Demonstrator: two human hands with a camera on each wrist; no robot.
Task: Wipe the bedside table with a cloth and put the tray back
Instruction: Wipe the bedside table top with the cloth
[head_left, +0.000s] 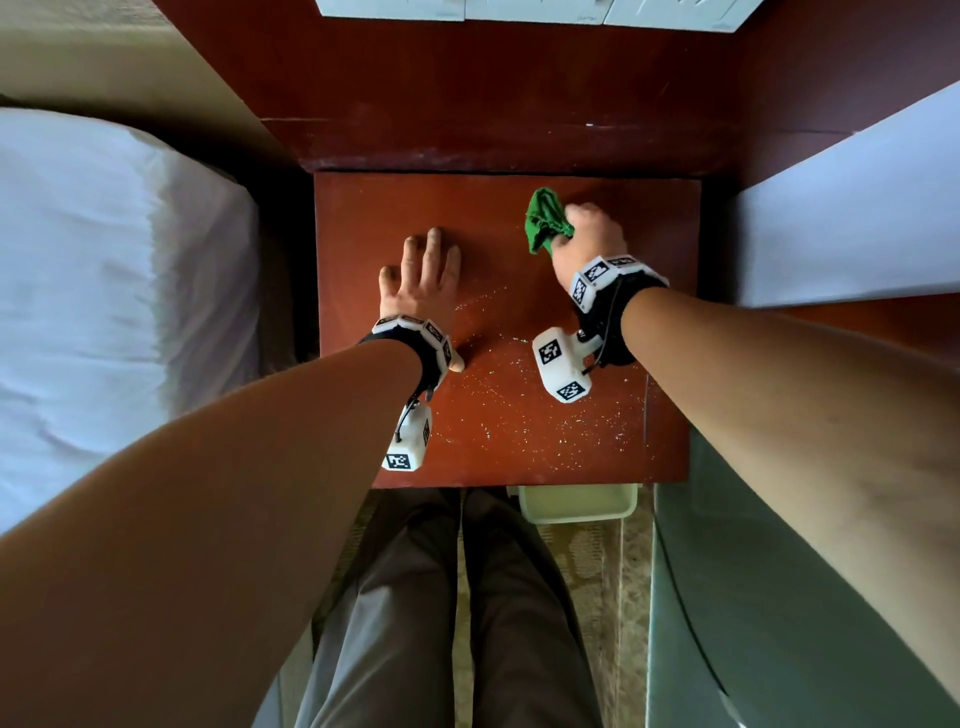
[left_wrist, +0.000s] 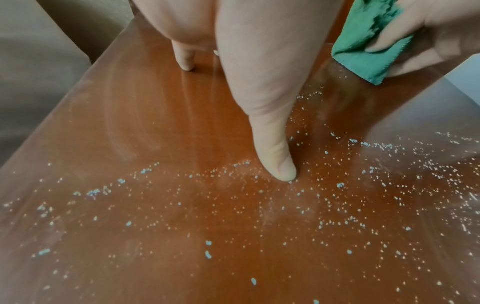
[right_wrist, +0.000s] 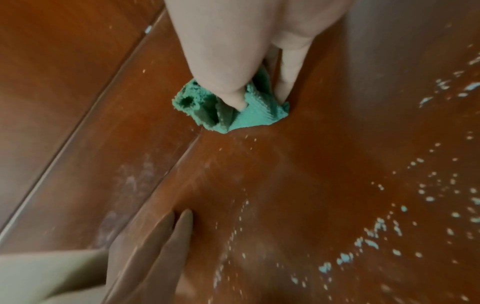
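The reddish-brown bedside table (head_left: 498, 322) carries pale crumbs (head_left: 519, 415) scattered over its near half. My right hand (head_left: 587, 234) grips a bunched green cloth (head_left: 545, 218) and presses it on the table's far right part; the cloth (right_wrist: 231, 111) is wadded under the fingers. My left hand (head_left: 421, 275) lies flat on the table's left-centre, fingers straight, and its thumb tip (left_wrist: 280, 168) touches the wood among crumbs (left_wrist: 233, 205). A pale green tray (head_left: 576, 501) sits on the floor below the table's front edge, partly hidden.
A bed with white sheets (head_left: 104, 312) stands left of the table, another white bed (head_left: 857, 218) to the right. A dark wooden panel (head_left: 493, 78) rises behind the table. My legs (head_left: 441, 623) stand on patterned carpet in front.
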